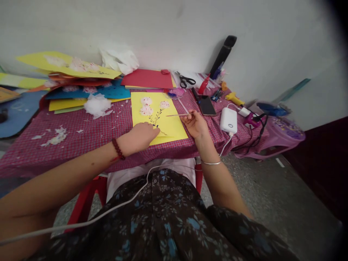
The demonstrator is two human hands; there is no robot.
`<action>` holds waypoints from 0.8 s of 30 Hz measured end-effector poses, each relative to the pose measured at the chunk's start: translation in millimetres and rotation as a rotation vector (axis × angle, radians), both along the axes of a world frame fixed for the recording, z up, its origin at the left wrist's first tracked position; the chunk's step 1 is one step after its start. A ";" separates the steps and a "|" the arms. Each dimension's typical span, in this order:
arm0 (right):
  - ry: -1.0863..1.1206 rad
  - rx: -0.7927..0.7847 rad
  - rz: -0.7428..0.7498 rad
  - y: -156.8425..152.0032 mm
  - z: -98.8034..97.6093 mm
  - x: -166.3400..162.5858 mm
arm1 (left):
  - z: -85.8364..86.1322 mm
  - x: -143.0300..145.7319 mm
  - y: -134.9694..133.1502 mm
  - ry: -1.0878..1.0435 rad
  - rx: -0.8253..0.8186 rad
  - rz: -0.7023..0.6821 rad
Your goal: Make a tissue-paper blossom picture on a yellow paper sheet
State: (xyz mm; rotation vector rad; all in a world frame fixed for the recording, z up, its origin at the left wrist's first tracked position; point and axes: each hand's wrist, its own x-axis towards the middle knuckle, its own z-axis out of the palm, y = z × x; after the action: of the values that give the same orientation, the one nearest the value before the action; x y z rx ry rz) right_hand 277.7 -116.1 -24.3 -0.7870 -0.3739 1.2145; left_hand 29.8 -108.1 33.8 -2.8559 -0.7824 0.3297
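Observation:
A yellow sheet of paper (174, 129) lies in front of me, with pinkish-white tissue blossoms (146, 106) and dark painted stems with small leaves. My left hand (140, 136) is closed at the sheet's lower left part, palm down with bent fingers, and the paper bulges a little beside it. Its fingertips are partly hidden. In my right hand (196, 125), turned palm up at the sheet's right edge, a thin stick (176, 115) is pinched between thumb and fingers. The stick points left over the paper, below the right blossom; its tip is too fine to make out.
Crumpled white tissue (97, 105) and scraps (56, 137) lie left, before stacked coloured papers (89, 88). Behind are a red sheet (148, 78) and scissors (185, 79). Rightward are a red glue bottle (203, 85), a phone (207, 105), a power bank (228, 120) and cables.

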 end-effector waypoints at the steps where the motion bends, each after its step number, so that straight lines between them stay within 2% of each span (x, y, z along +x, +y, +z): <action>1: 0.006 0.001 0.002 -0.3 0.6 -0.4 | -0.9 0.3 -0.5 -0.008 0.001 0.022; 5: 0.023 0.006 -0.002 -2.0 3.8 -2.4 | -2.2 -3.0 0.2 -0.027 -0.012 0.126; 9: 0.028 0.019 -0.006 -3.5 5.9 -3.5 | -1.2 -12.0 -7.3 -0.111 0.011 0.173; 13: 0.034 0.024 -0.006 -3.5 3.3 -1.8 | -4.7 -20.9 -39.3 -0.203 0.107 0.169; 17: 0.017 0.043 0.015 -3.5 -0.9 1.3 | -19.5 -26.3 -76.4 -0.250 0.032 0.122; 22: 0.019 0.030 0.026 -4.6 -1.9 3.4 | -31.6 -42.5 -100.1 -0.578 -0.043 0.009; 24: 0.021 0.025 0.026 -5.1 -1.3 3.6 | -31.3 -54.8 -103.3 -0.760 -0.090 0.028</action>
State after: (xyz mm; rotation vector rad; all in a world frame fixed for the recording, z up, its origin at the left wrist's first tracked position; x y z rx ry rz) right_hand 281.3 -121.1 -25.6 -0.7495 -0.3829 1.2390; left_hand -25.0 -211.4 2.5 -3.0408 -0.9213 -0.7850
